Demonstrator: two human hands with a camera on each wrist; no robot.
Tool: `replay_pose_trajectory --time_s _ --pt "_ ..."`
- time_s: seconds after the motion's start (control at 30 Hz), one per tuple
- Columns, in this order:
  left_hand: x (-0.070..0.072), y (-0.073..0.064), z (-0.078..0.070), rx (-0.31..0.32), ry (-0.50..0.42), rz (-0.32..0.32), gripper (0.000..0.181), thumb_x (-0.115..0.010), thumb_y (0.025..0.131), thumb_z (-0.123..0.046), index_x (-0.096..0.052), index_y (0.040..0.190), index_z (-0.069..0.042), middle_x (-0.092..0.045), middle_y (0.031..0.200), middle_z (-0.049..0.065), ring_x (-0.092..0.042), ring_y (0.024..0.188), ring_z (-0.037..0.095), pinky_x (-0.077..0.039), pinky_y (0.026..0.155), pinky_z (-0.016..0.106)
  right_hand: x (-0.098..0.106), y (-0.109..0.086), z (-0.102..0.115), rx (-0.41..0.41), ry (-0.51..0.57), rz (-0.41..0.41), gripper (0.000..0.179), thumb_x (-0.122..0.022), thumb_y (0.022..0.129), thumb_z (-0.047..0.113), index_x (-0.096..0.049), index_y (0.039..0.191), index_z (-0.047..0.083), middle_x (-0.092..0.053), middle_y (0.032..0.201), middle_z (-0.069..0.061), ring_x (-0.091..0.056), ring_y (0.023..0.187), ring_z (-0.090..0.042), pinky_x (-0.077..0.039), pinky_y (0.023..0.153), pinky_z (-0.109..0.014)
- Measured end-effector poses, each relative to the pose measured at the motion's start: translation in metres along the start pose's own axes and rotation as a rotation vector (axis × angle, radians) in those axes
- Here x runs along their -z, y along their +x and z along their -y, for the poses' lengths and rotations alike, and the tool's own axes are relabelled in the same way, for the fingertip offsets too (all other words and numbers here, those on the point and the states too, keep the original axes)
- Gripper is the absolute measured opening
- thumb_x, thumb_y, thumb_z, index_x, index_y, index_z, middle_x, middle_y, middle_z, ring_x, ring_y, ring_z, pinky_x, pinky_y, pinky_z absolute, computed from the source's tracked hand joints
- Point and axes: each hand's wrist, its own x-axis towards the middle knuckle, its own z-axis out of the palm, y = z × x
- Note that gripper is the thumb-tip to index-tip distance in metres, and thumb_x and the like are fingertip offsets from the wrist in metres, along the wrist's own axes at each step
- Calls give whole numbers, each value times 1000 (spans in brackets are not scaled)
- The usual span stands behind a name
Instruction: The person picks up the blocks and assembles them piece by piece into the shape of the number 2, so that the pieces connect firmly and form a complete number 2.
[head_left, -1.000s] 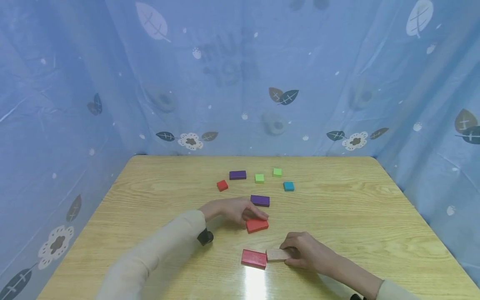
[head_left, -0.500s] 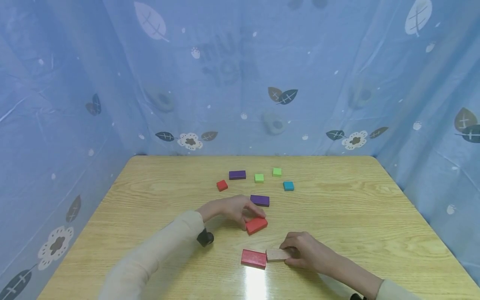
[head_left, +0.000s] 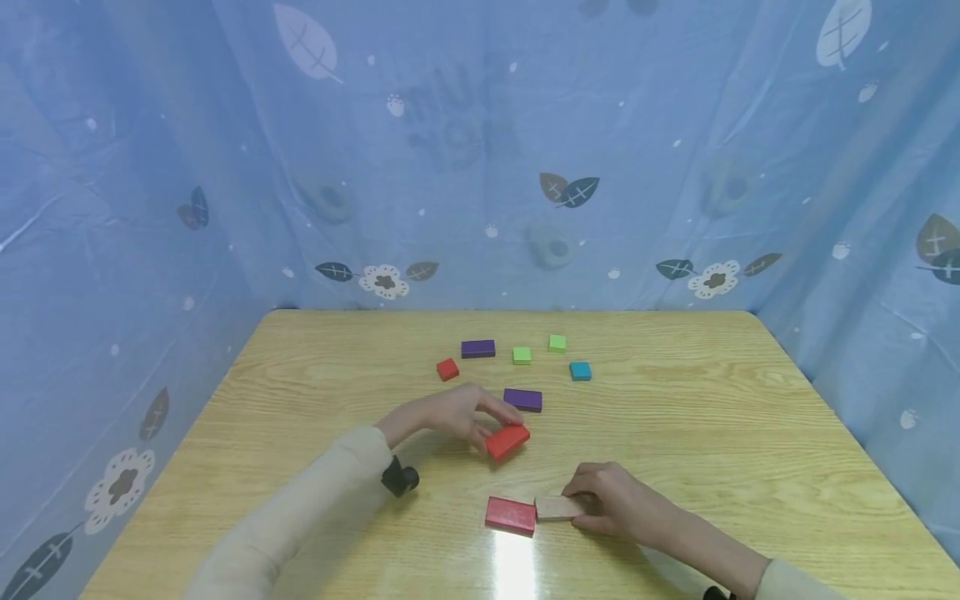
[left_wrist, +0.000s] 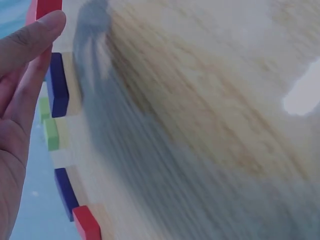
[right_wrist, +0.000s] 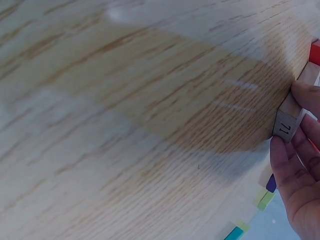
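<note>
My left hand (head_left: pixel 457 412) pinches a bright red rectangular block (head_left: pixel 507 442) between thumb and fingers, above the middle of the table; the block slants in the head view. In the left wrist view, the thumb lies along that block's edge at the top left. Nearer to me, my right hand (head_left: pixel 618 504) grips a plain wooden block (head_left: pixel 553 508) by its right end. A dark number is printed on the wooden block's end face (right_wrist: pixel 284 126). Directly left of it, end to end, a darker red block (head_left: pixel 511 516) lies flat on the table.
Behind the left hand lie two purple blocks (head_left: pixel 522 400), a small red block (head_left: pixel 447 369), two small green blocks (head_left: pixel 522 356) and a small blue block (head_left: pixel 581 371). The wooden table (head_left: pixel 675 400) backs onto a blue patterned curtain (head_left: pixel 480 150).
My left hand has drawn slightly left and toward the back with the bright red block, which has turned to a steeper slant. The right hand and wooden block stay in place.
</note>
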Motion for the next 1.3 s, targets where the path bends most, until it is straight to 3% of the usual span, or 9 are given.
replay_pose_trajectory --time_s 0.3,0.67,0.97,1.3 --pt "-5 -11 3 40 -89 -34 65 -75 71 14 -63 128 -14 -56 136 -2 -48 129 19 -52 85 22 0 -1 0 -13 6 -1 17 -76 80 12 -73 96 5 -64 87 8 -49 72 4 -45 59 -14" --pt "-11 -29 3 17 -87 -64 64 -77 70 13 -63 127 -12 -54 138 2 -48 129 22 -52 86 22 -1 -1 1 -22 3 6 17 -76 80 12 -73 95 5 -63 86 8 -48 71 3 -45 59 -14" --pt "-18 -42 2 19 -164 -112 65 -80 69 9 -62 128 -11 -56 136 -1 -47 129 20 -53 83 23 0 -1 0 -14 5 6 17 -76 81 12 -73 95 5 -64 87 8 -48 72 4 -46 60 -15" --pt "-30 -43 1 -138 -131 -116 46 -80 72 3 -70 116 -7 -58 133 4 -51 125 12 -52 85 24 -1 0 -1 -11 -5 3 17 -76 80 12 -73 95 5 -63 86 9 -48 72 4 -45 60 -15"
